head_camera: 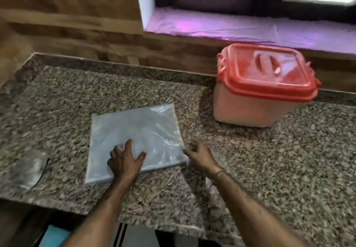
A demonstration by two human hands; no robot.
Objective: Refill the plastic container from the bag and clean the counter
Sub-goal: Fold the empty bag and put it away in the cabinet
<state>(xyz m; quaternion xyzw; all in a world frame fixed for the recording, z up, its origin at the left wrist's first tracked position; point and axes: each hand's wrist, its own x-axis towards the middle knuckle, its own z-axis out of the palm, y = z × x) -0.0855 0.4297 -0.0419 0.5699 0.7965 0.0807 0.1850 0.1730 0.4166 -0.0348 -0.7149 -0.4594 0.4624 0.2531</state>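
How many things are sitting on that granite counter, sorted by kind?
Plastic container with red lid: 1
Flat clear plastic bag, under the left hand: 1
Crumpled clear plastic at the left edge: 1
Small string loop near the right hand: 1
Total: 4

Flat, empty-looking clear plastic bag [138, 137] lies on the speckled granite counter [289, 160]; red-lidded translucent plastic container [264, 90] sits closed at its 2 o'clock.
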